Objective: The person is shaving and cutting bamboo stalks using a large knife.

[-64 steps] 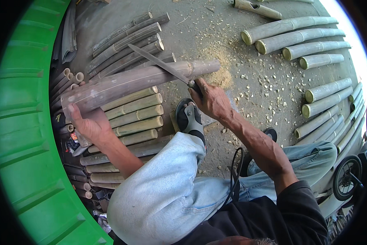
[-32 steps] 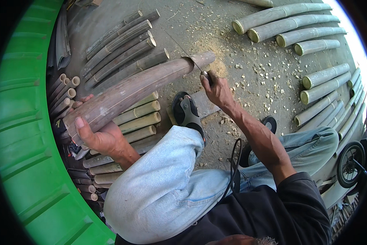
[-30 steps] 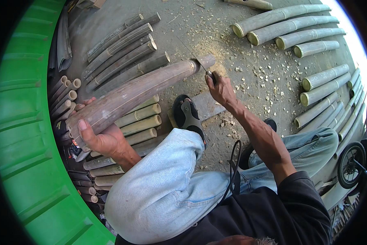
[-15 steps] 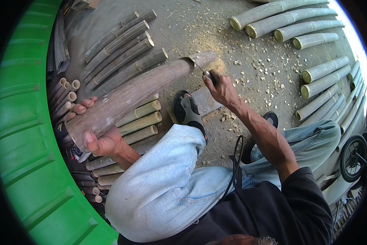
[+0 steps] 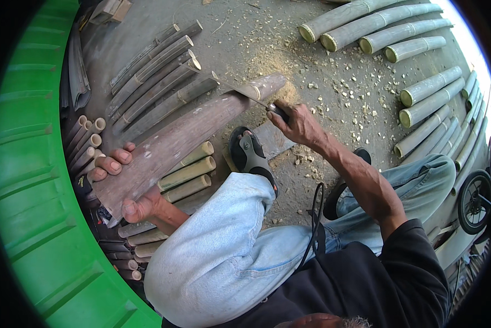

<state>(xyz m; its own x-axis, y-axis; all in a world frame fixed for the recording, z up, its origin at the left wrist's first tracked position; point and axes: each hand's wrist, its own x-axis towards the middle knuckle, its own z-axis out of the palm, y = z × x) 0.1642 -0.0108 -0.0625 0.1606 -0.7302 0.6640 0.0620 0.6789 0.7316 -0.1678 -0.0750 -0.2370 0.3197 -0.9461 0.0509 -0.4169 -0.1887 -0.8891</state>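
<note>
**As the left hand [image 5: 147,205] clasps a length of bamboo [image 5: 174,139], the right hand [image 5: 300,123] lays a knife [image 5: 256,99] across it**

While the left hand's fingers curl over the bamboo's far edge, the thumb presses its near edge, so the thick end sits wrapped in that grip. The right hand is closed around the knife's dark handle [image 5: 278,113]. From that fist the thin blade slants over the bamboo, right beside a pale ring near the narrow end; whether the edge bites in, I can't make out. The bamboo stretches between the two hands and runs on to a tip just beyond the right one.

Between the grips, nearer the body, a sandalled foot [image 5: 249,153] is planted by a flat board [image 5: 275,138]. Just under the left hand's wrist and forearm lie pale cut lengths [image 5: 188,172], and to its left a cluster of narrow tubes [image 5: 92,139] shows open ends. Beyond the left hand, greyish poles [image 5: 152,71] lie side by side.

Past the knife, sawdust [image 5: 290,92] has gathered, with chips [image 5: 360,104] strewn to the right hand's right. Farther that way I see thick pale poles [image 5: 387,24] in a row and, well apart from the grip, a spoked wheel [image 5: 474,202]. Far left of everything stands a ribbed green panel [image 5: 32,191].
</note>
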